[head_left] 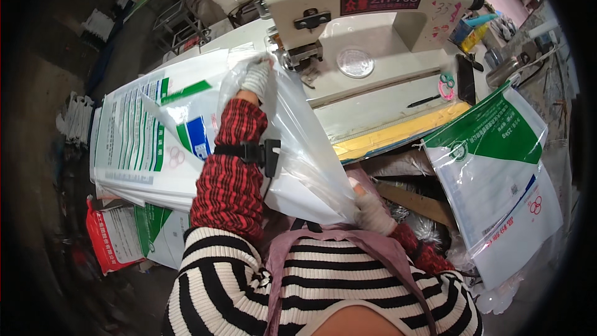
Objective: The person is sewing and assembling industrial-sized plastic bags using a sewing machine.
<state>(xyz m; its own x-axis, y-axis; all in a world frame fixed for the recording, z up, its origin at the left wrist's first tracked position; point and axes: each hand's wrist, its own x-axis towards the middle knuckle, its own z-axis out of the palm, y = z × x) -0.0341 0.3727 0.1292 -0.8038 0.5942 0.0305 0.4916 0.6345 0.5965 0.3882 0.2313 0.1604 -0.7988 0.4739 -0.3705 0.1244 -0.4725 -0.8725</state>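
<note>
Plastic bag point(298, 149) runs lengthwise from right hand point(371, 211) up to left hand point(256, 79).

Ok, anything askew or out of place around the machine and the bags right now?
Mostly the bag on the right: it hangs off the table's front edge, tilted, its clear liner spilling past the printed sack. More bags lie loose on the floor at left. The left hand and right hand hold the clear bag taut.

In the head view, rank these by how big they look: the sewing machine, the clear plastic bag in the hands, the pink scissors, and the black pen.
Largest to smallest as they look:
1. Sewing machine
2. Clear plastic bag, nearer the camera, so its place against the machine is unsure
3. Black pen and pink scissors look about alike; no firm order.
</note>
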